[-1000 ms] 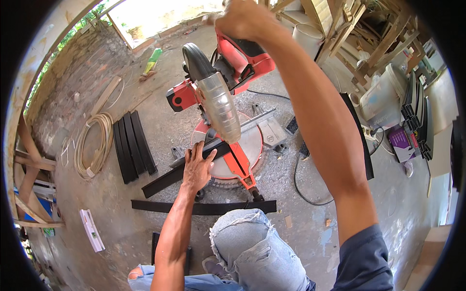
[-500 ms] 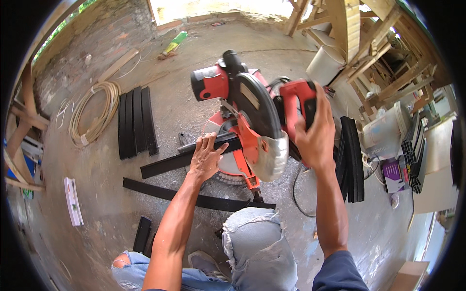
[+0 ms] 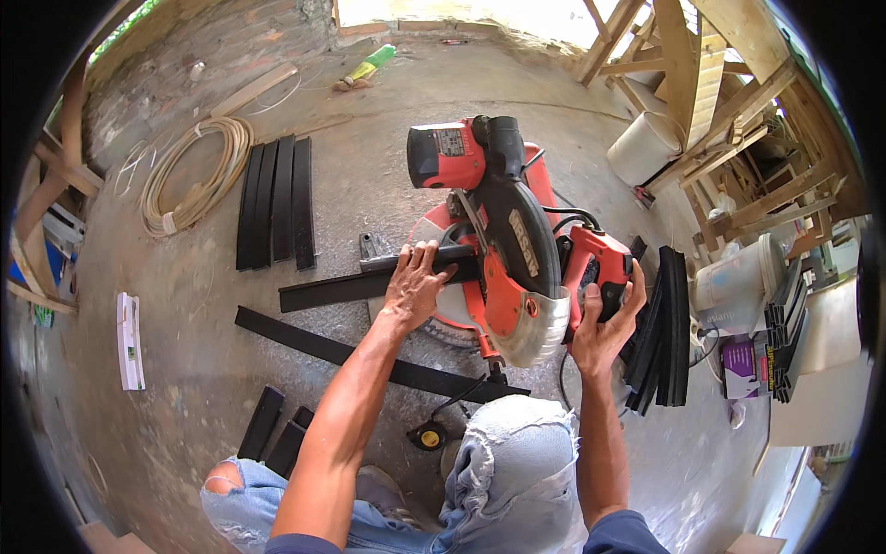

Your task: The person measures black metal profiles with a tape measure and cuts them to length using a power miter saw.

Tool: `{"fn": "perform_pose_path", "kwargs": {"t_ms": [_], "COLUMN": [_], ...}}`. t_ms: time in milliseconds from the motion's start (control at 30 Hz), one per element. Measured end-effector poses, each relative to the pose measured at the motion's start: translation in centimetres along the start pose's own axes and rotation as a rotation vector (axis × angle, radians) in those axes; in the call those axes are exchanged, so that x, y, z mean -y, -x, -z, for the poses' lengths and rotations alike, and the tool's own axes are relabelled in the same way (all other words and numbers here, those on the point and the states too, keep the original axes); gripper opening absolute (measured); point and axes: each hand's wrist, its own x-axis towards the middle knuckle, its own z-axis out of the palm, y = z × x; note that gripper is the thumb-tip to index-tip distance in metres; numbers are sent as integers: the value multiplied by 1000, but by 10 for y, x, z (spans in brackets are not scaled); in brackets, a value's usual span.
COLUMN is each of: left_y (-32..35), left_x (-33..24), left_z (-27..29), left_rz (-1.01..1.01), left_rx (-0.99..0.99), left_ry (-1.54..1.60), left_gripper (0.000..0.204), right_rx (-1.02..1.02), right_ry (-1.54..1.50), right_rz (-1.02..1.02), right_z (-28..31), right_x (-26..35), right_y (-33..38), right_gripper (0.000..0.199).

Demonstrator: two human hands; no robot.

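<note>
From the left, I see the long, straight black strip [image 3: 337,294] lying under my left hand [image 3: 413,291], thumb and fingers apart, on the base of the red-and-black mitre saw [image 3: 517,231]; my right hand [image 3: 602,337] is clamped on its red-and-black handle [image 3: 600,249].

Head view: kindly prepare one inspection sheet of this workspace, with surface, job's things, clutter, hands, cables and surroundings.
Surface: grey concrete floor, dusty.
Job's things: red and black mitre saw; long flat black strip lying across its base.
Clutter: four narrow black strips in a row at left; round yellow and black tape measure on the floor.
Hands: left hand spread on the long strip; right hand on the saw's red and black handle.
Cables: thin black cable looping beside the handle.
Surroundings: rough brick wall ahead left; brown wooden beams ahead right.
</note>
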Motion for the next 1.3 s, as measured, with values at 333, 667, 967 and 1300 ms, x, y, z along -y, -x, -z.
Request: {"fn": "perform_pose_path", "kwargs": {"t_ms": [333,667,967,1300], "left_y": [0,-3,-5,-2], "left_x": [-5,-8,-10,-5], "left_z": [-4,-8,-7,-10], "left_rz": [23,65,65,14], "left_rx": [45,62,75,47], "left_ry": [-78,-85,-100,-97], "left_gripper": [45,46,45,43], "right_rx": [109,186,165,178], "right_ry": [-172,-207,-198,-260], "right_rz": [-84,-190,-102,-174], "right_z": [11,7,8,8], "right_x": [8,21,21,24], "right_y": [-33,-66,-48,-52], "right_gripper": [51,61,74,73]}}
